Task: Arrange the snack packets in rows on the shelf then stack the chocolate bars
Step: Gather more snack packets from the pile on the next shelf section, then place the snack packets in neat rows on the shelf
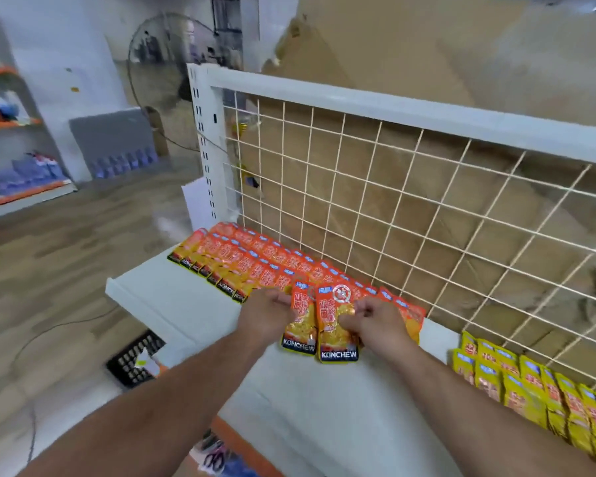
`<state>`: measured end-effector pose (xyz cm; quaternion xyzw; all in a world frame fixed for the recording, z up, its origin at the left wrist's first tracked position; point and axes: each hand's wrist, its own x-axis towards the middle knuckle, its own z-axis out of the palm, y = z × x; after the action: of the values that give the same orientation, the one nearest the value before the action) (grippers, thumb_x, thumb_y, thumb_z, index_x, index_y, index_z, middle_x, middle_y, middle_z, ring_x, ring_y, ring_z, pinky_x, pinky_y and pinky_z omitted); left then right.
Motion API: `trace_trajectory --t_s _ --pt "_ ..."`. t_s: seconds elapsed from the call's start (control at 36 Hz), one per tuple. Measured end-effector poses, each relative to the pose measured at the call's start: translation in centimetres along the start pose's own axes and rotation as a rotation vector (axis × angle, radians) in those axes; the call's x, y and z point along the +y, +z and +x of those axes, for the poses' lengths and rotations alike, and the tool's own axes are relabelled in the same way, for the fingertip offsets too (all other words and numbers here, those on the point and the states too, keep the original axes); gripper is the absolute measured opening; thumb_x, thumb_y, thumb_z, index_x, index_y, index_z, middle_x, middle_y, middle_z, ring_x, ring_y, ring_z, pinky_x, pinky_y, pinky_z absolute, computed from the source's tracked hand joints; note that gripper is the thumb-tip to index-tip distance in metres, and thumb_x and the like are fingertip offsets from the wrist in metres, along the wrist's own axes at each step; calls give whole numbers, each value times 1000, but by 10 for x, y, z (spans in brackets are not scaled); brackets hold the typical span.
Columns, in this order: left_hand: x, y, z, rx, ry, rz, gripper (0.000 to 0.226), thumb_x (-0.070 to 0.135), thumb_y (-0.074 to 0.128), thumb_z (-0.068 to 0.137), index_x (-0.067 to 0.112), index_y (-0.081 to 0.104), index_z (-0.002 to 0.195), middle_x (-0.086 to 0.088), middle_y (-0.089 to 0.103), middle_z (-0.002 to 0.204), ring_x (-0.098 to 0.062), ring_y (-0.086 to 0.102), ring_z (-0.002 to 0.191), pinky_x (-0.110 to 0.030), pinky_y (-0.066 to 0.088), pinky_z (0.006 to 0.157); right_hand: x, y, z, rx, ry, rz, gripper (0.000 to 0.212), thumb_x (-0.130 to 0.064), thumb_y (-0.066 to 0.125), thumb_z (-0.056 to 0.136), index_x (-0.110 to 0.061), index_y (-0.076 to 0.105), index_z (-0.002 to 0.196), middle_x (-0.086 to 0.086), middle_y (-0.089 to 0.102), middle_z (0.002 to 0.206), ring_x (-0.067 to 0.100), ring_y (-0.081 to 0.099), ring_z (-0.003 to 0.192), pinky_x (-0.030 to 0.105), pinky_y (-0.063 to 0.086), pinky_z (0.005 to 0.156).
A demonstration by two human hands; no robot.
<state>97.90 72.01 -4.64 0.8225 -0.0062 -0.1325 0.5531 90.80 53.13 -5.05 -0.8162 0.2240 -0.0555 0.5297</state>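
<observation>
Gripping two orange Konchew packets [319,325], left hand [267,315] and right hand [372,318] extend unfinished shelf [186,297] rows; no chocolate bars visible.

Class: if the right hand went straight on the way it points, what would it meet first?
Probably the second orange packet, held by the left hand, just beyond the KONCHEW packet the right hand pinches; depth unclear.

fan [166,63] by far wall | cardboard [427,46] upper right | black crate [135,359] on wooden floor [49,270] | cable [66,326] left of crate
</observation>
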Motion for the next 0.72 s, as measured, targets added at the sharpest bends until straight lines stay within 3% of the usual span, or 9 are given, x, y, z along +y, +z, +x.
trace_trajectory --t_s 0.11,0.22,0.39,0.5,0.61,0.72 --pt "3 -10 33 -73 52 77 17 6 76 79 17 66 87 3 68 83 -16 63 82 -21 45 68 -4 17 11 65 34 28 36 -9 81 78 -20 49 63 -1 48 60 25 54 62 31 36 61" --pt "5 -16 56 -110 106 224 20 8 75 80 13 71 99 -1 70 93 -14 63 86 -19 43 73 -8 34 14 143 81 86 33 -7 80 80 -18 51 68 4 49 65 24 59 57 29 36 53" --pt "2 -22 83 -143 237 486 10 19 74 79 15 74 89 3 73 91 -14 66 89 -23 50 80 -26 52 15 208 123 188 26 1 75 83 -10 53 77 9 47 70 5 47 39 15 38 40" --pt "1 -22 87 -145 385 671 19 28 71 79 9 70 78 -1 69 76 -19 65 78 -29 51 68 -31 61 15 242 152 213 29 5 73 83 -10 50 76 5 48 62 3 46 33 15 35 38" --pt "-1 -21 91 -180 439 670 14 25 69 82 12 65 85 -2 68 81 -22 64 78 -36 55 70 -27 66 15 258 201 245 30 4 75 81 -12 50 77 8 48 68 12 48 47 17 39 43" --pt "-6 -22 96 -195 446 641 14 25 70 82 18 61 91 3 65 85 -19 62 79 -35 55 70 -24 69 15 283 228 216 33 0 78 78 -17 51 72 4 55 67 19 51 59 25 40 53"
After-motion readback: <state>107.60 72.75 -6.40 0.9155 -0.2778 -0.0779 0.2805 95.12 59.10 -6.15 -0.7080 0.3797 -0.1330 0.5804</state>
